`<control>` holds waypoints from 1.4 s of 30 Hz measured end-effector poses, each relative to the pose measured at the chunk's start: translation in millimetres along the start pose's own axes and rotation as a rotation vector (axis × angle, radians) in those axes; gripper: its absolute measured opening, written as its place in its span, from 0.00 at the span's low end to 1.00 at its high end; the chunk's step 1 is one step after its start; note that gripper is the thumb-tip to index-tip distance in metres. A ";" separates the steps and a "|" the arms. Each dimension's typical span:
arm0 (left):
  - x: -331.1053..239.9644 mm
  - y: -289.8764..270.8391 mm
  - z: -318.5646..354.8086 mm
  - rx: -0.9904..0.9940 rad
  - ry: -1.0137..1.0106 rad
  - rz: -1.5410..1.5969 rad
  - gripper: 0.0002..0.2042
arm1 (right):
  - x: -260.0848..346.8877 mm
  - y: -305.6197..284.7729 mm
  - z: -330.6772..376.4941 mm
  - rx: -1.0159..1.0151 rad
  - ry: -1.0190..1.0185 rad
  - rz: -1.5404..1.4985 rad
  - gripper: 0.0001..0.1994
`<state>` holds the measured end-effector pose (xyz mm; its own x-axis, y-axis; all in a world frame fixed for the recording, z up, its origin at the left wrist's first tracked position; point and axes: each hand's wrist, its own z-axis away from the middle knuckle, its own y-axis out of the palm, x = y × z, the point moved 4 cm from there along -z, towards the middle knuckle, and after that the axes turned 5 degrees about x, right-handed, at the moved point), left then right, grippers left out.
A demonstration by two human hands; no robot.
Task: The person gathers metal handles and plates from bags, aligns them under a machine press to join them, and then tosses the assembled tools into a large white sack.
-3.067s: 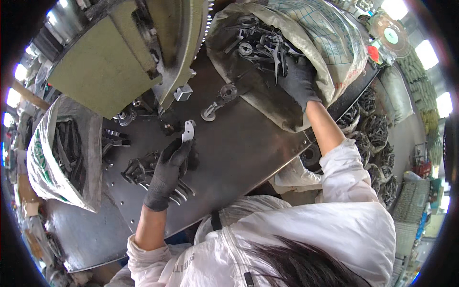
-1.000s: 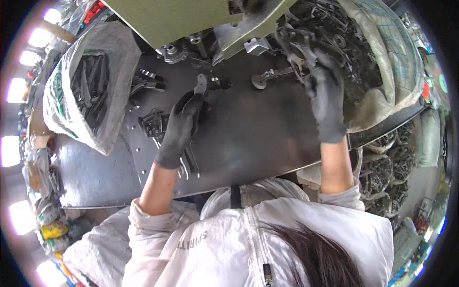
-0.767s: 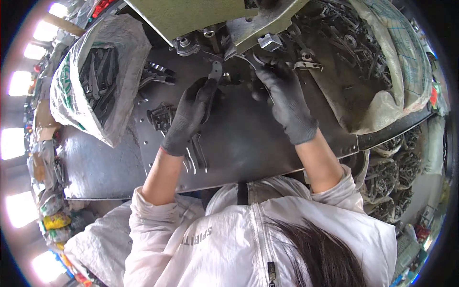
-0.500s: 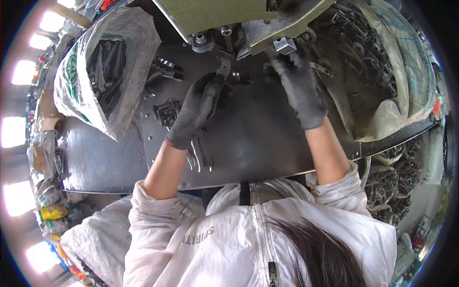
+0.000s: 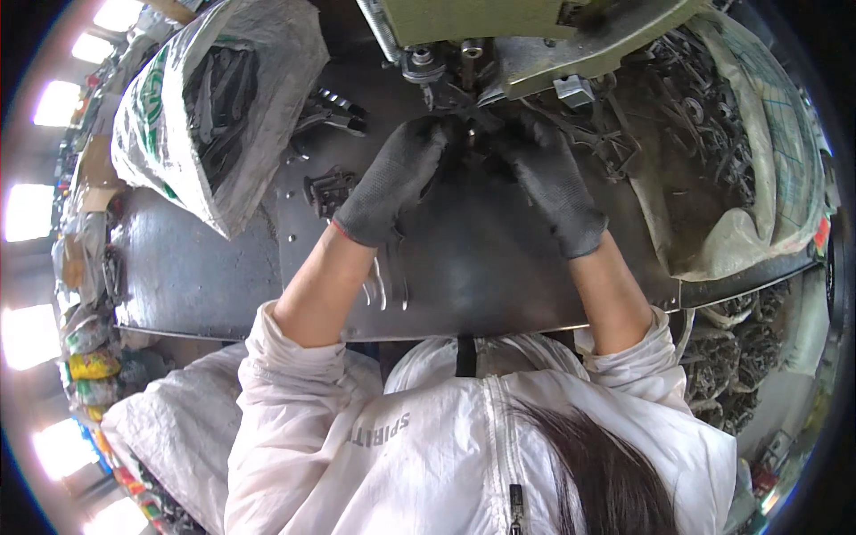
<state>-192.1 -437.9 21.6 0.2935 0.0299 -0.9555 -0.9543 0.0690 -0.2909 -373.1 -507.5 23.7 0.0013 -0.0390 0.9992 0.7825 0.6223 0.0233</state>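
At upper centre, beneath the green machine [image 5: 481, 22], the left hand [image 5: 392, 183] pinches a dark metal part [image 5: 482, 117]; the right hand [image 5: 555, 183] meets it, grip unclear. It looks unfinished; loose metal pieces [image 5: 691, 111] remain upper right.

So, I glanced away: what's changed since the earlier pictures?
The right hand has left the sack and moved left, beside the left hand, by the green machine. The left hand has come nearer the machine. What they hold is unclear. The white bag stays at left.
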 end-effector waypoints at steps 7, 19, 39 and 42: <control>11.2 -3.5 -3.8 -0.013 0.093 0.015 0.29 | 4.6 1.0 0.8 0.042 0.120 -0.065 0.16; 29.9 -39.6 -10.7 -0.059 -0.090 -0.690 0.20 | -34.8 -10.1 -5.4 0.070 0.139 0.196 0.18; 45.2 -138.6 -44.5 -0.214 0.141 -0.823 0.18 | -23.2 -5.6 18.8 0.010 0.203 -0.013 0.22; 54.9 -157.4 -51.3 -0.216 0.111 -1.050 0.20 | -38.8 -2.5 14.0 0.056 0.289 -0.022 0.23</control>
<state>-28.7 -498.2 12.4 0.9751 -0.0329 -0.2192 -0.2216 -0.1706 -0.9601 -383.9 -496.6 -14.7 0.1684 -0.2689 0.9483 0.7488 0.6606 0.0543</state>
